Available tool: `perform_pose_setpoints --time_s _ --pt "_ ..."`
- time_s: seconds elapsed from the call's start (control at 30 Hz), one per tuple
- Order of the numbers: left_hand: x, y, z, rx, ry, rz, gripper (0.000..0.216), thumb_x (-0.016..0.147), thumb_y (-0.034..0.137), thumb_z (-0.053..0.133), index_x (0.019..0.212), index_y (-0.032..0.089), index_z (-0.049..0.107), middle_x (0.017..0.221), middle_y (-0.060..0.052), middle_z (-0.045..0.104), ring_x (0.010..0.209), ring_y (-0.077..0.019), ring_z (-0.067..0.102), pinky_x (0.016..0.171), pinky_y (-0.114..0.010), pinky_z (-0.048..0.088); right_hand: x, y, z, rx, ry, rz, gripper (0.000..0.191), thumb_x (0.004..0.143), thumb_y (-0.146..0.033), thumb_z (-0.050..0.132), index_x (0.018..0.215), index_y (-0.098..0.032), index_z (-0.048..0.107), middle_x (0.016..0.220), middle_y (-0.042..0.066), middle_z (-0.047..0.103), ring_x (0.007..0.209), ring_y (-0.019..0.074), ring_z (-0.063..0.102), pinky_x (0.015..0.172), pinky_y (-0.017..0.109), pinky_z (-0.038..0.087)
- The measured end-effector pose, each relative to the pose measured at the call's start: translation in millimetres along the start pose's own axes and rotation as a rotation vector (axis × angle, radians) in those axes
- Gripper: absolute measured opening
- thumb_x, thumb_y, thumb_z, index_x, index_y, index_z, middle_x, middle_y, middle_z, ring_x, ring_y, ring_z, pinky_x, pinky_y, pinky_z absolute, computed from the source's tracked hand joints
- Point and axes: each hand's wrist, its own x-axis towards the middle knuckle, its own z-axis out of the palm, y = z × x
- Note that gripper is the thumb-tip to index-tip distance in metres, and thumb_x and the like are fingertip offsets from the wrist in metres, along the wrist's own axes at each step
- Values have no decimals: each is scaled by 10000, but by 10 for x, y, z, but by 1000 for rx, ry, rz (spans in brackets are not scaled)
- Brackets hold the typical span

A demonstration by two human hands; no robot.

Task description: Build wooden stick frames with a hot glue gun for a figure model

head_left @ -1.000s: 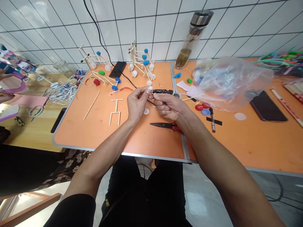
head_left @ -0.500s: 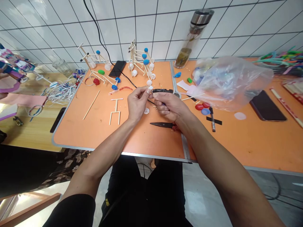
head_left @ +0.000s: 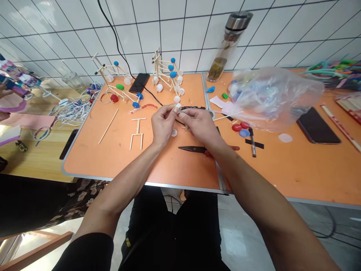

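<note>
Thumb and fingers of my left hand [head_left: 163, 123] are pinched on a small white piece [head_left: 178, 106]. My right hand [head_left: 199, 123] meets it from the other side, fingertips closed beside the piece; what they hold, if anything, is hidden. Behind my right knuckles lies a black object [head_left: 194, 108], partly covered. Below my right wrist rest pliers [head_left: 193, 149] with dark jaws and red handles. A small clear disc [head_left: 174, 132] lies between my hands. Left of them is a flat stick frame [head_left: 137, 133], with a loose wooden stick [head_left: 108, 126] beyond it.
Two stick models [head_left: 120, 86] [head_left: 166, 71] with blue caps and white wheels stand at the back. A bottle [head_left: 228, 47], a plastic bag [head_left: 273, 98], bottle caps [head_left: 244, 133], a pen [head_left: 253, 143] and a phone [head_left: 318, 128] are to the right. A black cable crosses the table. Another person's hand shows far left.
My right hand has shifted slightly and its fingers have closed in toward the white piece. More of the pliers' red handles shows now. My left hand is nearly still.
</note>
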Motion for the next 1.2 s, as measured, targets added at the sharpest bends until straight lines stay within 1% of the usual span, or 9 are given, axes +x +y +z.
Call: perform_pose_setpoints --time_s 0.1,0.17,0.3,0.4,0.63,0.7,0.83,0.97,1.2 --pt "-5 5 3 -27 -20 17 294 954 532 893 987 242 859 911 -28 840 847 -183 779 894 -351 635 61 -17 -80 428 -251 266 277 881 -472 758 921 -234 624 674 -81 391 522 98 160 487 262 156" --pt "-3 0 5 -15 -14 7 286 960 530 886 982 246 857 912 -26 841 848 -180 779 890 -346 635 58 -14 -71 414 -250 271 272 884 -471 744 942 -229 635 682 -79 392 525 101 155 488 264 159" --pt "2 -19 7 19 15 -5 224 956 465 899 955 245 858 1002 -37 872 982 -198 808 966 -349 632 -37 21 58 -253 100 -99 208 1036 -375 572 950 -213 671 874 77 680 725 207 561 636 313 370" --pt "1 -17 8 11 17 -6 201 957 447 901 953 249 862 1028 -40 878 1023 -205 814 985 -353 631 -76 47 104 -554 196 -240 225 1067 -297 505 1021 -201 703 1062 145 776 954 282 672 753 352 429" --pt "-8 6 6 -7 -13 2 341 930 583 900 970 248 854 912 -24 843 834 -179 780 872 -340 632 49 23 -61 458 -238 229 369 792 -510 863 888 -227 647 656 -85 430 510 81 188 468 256 150" --pt "-5 -8 8 -10 -12 14 348 933 590 893 968 246 852 906 -25 840 824 -176 774 855 -336 629 57 16 -62 532 -251 256 417 726 -500 913 885 -225 643 643 -103 418 495 63 152 460 253 96" --pt "1 -36 28 -8 5 40 313 932 562 897 989 257 860 1009 -46 868 958 -204 798 935 -360 632 52 55 -8 253 -37 49 356 896 -542 801 817 -228 653 641 -60 480 523 101 339 513 267 240" --pt "11 0 40 45 25 -14 287 919 525 920 985 252 862 1039 -51 873 1000 -213 795 949 -352 614 50 136 22 -230 160 -232 299 1058 -455 631 985 -207 781 882 52 755 799 219 643 758 343 450" --pt "67 27 -23 74 37 -70 318 932 517 917 850 224 823 881 -32 828 873 -188 767 870 -328 601 -56 131 88 -905 156 -283 399 1168 -300 426 1349 -159 752 1305 184 822 1128 327 749 802 372 446"
